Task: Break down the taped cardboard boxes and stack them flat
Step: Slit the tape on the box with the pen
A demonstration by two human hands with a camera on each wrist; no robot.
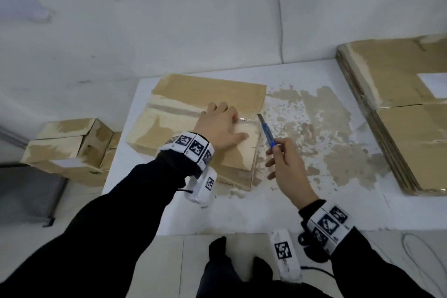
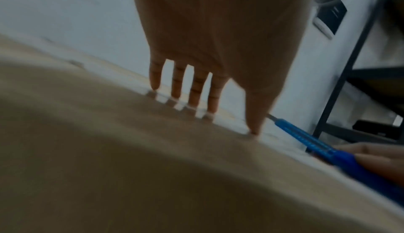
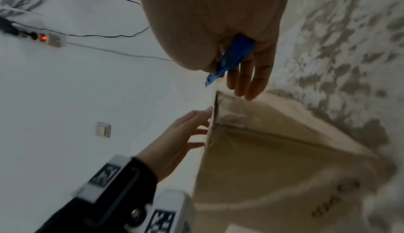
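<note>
Fingers (image 1: 226, 113) of left hand (image 1: 219, 126) flat on box (image 1: 193, 113) — right hand (image 1: 287, 164) pinches knife (image 1: 267, 132), seemingly at tape.

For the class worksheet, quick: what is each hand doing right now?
Left hand: open, fingers straight, pressing flat on the box.
Right hand: closed around the blue knife, blade tip at the box's taped edge.

Left hand (image 1: 219, 126) lies flat, fingers spread; right hand (image 1: 287, 164) pinches.
</note>
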